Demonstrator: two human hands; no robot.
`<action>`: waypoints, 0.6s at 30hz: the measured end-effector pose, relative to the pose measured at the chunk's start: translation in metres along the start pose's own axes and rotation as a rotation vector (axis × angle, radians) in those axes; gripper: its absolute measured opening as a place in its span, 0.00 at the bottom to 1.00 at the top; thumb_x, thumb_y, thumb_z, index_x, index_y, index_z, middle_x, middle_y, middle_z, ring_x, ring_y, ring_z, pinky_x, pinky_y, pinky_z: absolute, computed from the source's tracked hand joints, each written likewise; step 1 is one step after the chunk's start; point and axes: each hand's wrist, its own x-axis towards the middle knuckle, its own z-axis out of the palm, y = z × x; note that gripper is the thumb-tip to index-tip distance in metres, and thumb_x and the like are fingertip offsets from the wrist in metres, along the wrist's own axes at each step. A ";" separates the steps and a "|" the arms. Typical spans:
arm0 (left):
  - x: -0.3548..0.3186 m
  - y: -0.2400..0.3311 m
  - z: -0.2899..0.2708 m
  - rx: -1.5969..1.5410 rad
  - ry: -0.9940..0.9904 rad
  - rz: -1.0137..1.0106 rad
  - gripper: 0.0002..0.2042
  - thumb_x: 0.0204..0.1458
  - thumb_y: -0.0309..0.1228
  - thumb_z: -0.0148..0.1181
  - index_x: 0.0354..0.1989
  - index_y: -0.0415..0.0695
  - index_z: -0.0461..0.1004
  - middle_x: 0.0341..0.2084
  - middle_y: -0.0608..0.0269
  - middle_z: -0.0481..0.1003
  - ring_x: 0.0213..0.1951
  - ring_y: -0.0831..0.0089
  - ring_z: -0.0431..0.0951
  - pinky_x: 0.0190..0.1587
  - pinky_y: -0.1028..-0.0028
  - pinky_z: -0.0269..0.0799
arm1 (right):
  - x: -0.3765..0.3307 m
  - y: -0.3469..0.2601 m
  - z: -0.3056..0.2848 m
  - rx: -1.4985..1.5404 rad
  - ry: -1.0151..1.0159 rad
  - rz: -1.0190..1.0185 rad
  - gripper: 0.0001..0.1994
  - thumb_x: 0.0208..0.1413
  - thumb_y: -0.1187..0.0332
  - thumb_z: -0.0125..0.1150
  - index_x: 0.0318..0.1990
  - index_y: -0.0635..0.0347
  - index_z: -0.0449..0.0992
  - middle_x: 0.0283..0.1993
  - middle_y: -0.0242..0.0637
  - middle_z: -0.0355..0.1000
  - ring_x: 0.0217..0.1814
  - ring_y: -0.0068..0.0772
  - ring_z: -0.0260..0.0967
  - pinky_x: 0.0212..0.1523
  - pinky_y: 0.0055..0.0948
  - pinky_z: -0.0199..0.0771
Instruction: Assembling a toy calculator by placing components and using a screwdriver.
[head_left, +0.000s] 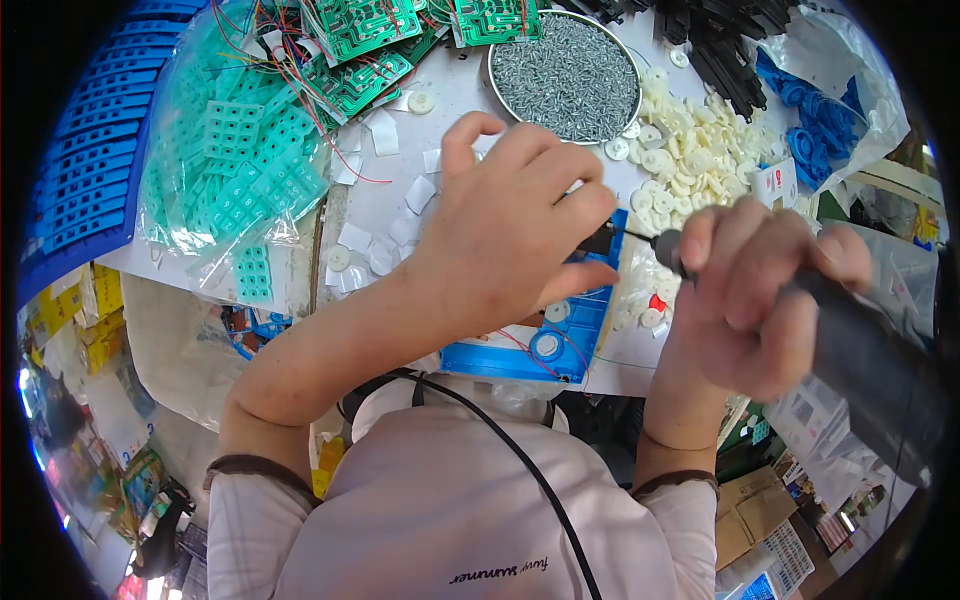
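the blue casing (548,362) lies partly under the left hand (515,225), which probably steadies it; whether that hand pinches anything, i cannot tell. right of the casing, the right hand (755,300) wraps around a dark screwdriver (875,360), presumably angled to face the casing. screws (567,80) sit beyond the casing, likely for easy reach. the casing's middle is hidden; the screwdriver blurs.

Worn: pale pink top (450,480), short sleeves (255,520) edged with dark brown trim (250,462). Front: small dark lettering (500,572), near; black cable (545,490) crossing far left to near right.
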 end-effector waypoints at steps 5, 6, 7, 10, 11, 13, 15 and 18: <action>-0.007 -0.007 0.004 0.082 -0.139 -0.026 0.16 0.40 0.43 0.76 0.35 0.53 0.78 0.42 0.75 0.75 0.50 0.70 0.72 0.61 0.46 0.49 | -0.005 0.025 0.003 0.010 0.159 -0.033 0.17 0.63 0.73 0.60 0.56 0.59 0.62 0.27 0.34 0.67 0.25 0.27 0.64 0.36 0.37 0.75; -0.007 -0.007 0.004 0.078 -0.132 -0.027 0.16 0.40 0.43 0.75 0.35 0.53 0.78 0.41 0.75 0.75 0.50 0.70 0.73 0.62 0.46 0.49 | -0.006 0.031 0.005 0.036 0.190 -0.052 0.17 0.62 0.76 0.61 0.53 0.61 0.60 0.27 0.37 0.69 0.24 0.27 0.66 0.35 0.38 0.78; -0.008 -0.007 0.004 0.075 -0.125 -0.029 0.16 0.41 0.43 0.75 0.35 0.53 0.78 0.41 0.75 0.76 0.50 0.70 0.73 0.62 0.45 0.49 | -0.006 0.032 0.007 0.019 0.213 -0.028 0.17 0.61 0.78 0.61 0.52 0.61 0.60 0.28 0.38 0.69 0.25 0.27 0.67 0.35 0.38 0.78; -0.010 -0.007 0.007 0.071 -0.119 -0.036 0.16 0.42 0.43 0.75 0.35 0.52 0.78 0.41 0.75 0.76 0.50 0.70 0.73 0.63 0.44 0.49 | -0.006 0.037 0.007 -0.069 0.159 -0.037 0.16 0.59 0.81 0.60 0.48 0.62 0.60 0.29 0.39 0.70 0.27 0.27 0.69 0.35 0.35 0.79; -0.011 -0.007 0.007 0.069 -0.115 -0.032 0.16 0.42 0.43 0.75 0.35 0.51 0.78 0.41 0.74 0.76 0.51 0.70 0.73 0.63 0.44 0.49 | -0.007 0.039 0.006 -0.088 0.128 -0.039 0.16 0.59 0.82 0.60 0.47 0.62 0.60 0.30 0.39 0.70 0.27 0.28 0.70 0.35 0.34 0.79; -0.009 -0.009 0.008 0.064 -0.106 -0.015 0.16 0.43 0.43 0.74 0.35 0.50 0.77 0.41 0.73 0.76 0.51 0.69 0.73 0.62 0.44 0.51 | -0.005 0.040 0.004 -0.111 0.069 -0.043 0.15 0.58 0.82 0.61 0.45 0.62 0.60 0.30 0.39 0.70 0.29 0.28 0.71 0.35 0.32 0.80; -0.007 -0.010 0.008 0.003 -0.117 -0.006 0.16 0.45 0.41 0.73 0.36 0.48 0.76 0.42 0.70 0.76 0.51 0.66 0.73 0.63 0.44 0.53 | -0.005 0.040 0.006 -0.121 0.079 -0.007 0.14 0.59 0.77 0.64 0.44 0.60 0.61 0.27 0.37 0.68 0.26 0.28 0.68 0.32 0.32 0.77; -0.007 -0.014 0.013 -0.097 -0.148 -0.001 0.16 0.46 0.37 0.72 0.39 0.46 0.74 0.46 0.64 0.76 0.53 0.59 0.73 0.63 0.44 0.56 | -0.002 0.037 0.009 -0.107 0.099 0.078 0.17 0.61 0.65 0.68 0.44 0.58 0.63 0.21 0.32 0.64 0.21 0.26 0.61 0.27 0.34 0.70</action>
